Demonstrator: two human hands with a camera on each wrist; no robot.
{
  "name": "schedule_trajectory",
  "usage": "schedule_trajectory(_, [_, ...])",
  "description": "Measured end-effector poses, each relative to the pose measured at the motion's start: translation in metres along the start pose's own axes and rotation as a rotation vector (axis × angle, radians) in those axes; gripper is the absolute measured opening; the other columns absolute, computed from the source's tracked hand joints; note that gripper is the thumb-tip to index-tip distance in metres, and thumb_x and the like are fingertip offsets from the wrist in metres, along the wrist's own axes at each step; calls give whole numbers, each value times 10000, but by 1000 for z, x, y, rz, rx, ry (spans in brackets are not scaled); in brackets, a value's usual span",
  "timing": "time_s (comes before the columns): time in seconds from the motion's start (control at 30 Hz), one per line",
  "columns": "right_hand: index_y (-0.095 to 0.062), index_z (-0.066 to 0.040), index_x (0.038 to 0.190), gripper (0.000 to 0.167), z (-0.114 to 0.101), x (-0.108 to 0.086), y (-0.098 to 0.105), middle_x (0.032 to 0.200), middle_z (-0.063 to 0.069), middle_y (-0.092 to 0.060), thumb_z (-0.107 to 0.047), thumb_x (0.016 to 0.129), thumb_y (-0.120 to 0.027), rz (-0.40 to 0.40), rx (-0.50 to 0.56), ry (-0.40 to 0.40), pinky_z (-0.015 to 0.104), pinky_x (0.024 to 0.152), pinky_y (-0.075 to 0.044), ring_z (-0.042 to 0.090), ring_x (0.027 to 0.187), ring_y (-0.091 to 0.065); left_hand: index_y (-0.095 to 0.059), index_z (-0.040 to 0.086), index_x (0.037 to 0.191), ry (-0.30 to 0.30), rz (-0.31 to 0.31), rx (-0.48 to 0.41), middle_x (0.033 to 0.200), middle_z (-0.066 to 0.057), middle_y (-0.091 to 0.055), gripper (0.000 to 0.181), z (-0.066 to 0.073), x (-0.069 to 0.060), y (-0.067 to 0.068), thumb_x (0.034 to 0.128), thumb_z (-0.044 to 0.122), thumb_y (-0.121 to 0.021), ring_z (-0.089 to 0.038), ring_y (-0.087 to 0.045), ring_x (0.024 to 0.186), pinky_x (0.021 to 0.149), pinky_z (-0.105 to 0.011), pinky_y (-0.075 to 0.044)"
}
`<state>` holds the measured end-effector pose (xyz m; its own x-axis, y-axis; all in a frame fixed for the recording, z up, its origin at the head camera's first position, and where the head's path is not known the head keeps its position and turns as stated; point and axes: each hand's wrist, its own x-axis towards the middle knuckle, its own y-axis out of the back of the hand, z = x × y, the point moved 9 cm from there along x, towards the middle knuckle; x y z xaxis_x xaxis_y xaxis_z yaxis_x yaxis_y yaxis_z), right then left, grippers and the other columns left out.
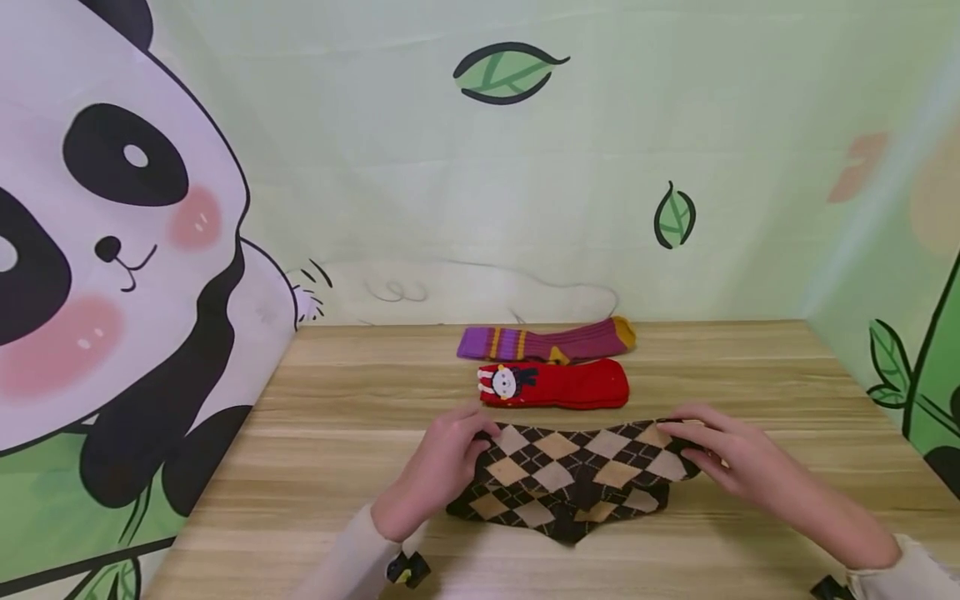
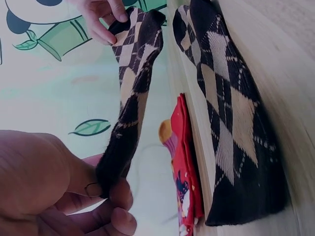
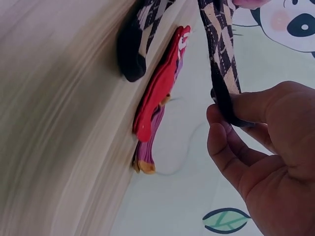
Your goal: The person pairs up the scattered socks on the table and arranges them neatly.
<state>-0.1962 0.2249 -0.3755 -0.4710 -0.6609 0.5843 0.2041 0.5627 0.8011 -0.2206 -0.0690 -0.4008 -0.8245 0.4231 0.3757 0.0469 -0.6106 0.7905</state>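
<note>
Two black argyle socks with tan and grey diamonds are in front of me. One argyle sock (image 1: 555, 450) is held stretched sideways above the table. My left hand (image 1: 444, 457) pinches its left end between thumb and fingers. At the other end my right hand (image 1: 733, 454) pinches the black toe, also clear in the right wrist view. Below lies the second argyle sock (image 2: 229, 113), flat on the wood and partly covered by the held one in the head view.
Behind the argyle socks lies a red sock pair (image 1: 570, 385) with a white cartoon animal. Farther back is a purple striped sock pair (image 1: 555, 343) with mustard toe and heel. The wooden table (image 1: 315, 433) meets a panda-printed backdrop (image 1: 360, 167).
</note>
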Motion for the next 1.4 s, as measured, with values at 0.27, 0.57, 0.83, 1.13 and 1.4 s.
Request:
schedule_trajectory(0.27, [-732, -66, 1196, 513, -6, -1, -13, 1174, 76, -671, -397, 1082, -358, -14, 13, 27, 132, 752, -530, 173, 887, -690, -763, 41, 1012, 27, -77, 18, 984, -44, -718, 232, -10, -7, -5, 853, -124, -734, -218, -700, 961, 866, -319, -583])
schedule_trajectory(0.57, [-734, -63, 1196, 529, -9, -3, -30, 1176, 82, -663, 118, 712, -845, -119, 30, -26, 191, 713, -561, 152, 887, -679, -776, 49, 992, 72, -165, 5, 972, -39, -727, 194, -20, -14, -11, 876, -100, -729, -211, -706, 952, 849, -304, -585])
schedule_trajectory(0.83, [-736, -41, 1178, 501, -12, -4, -38, 1151, 76, -663, 119, 715, -839, -142, 40, -4, 285, 735, -595, 171, 914, -679, -771, 38, 978, 83, -211, 5, 953, -49, -723, 173, -23, -19, -17, 879, -98, -729, -216, -706, 938, 837, -329, -590])
schedule_trajectory(1.13, [-732, -33, 1172, 474, -12, -7, -45, 1142, 69, -652, 107, 732, -837, -189, 63, -12, 300, 733, -594, 153, 913, -659, -767, 36, 969, 67, -223, 5, 950, -53, -728, 189, -23, -22, -21, 867, -116, -724, -213, -706, 931, 844, -319, -588])
schedule_trajectory(1.4, [-735, -35, 1165, 470, -12, -7, -49, 1144, 59, -650, 113, 731, -840, -200, 68, -12, 301, 741, -591, 153, 927, -658, -770, 39, 967, 64, -236, 8, 962, -57, -733, 199, -26, -23, -25, 862, -124, -722, -209, -708, 943, 853, -321, -587])
